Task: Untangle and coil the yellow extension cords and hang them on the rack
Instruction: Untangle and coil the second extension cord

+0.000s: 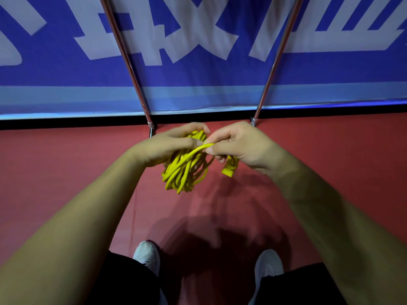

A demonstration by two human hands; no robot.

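Yellow cord bundle (185,170), glossy tangled loops, gripped by left hand (169,146), strand pinched by right hand (240,146)

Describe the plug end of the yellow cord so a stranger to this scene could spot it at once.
Over the red floor, in front of the blue banner, the left hand and right hand hold a yellow cord bundle. Just under the right hand hangs the plug end: a flat, blocky yellow piece, unlike the round looping strands beside it.
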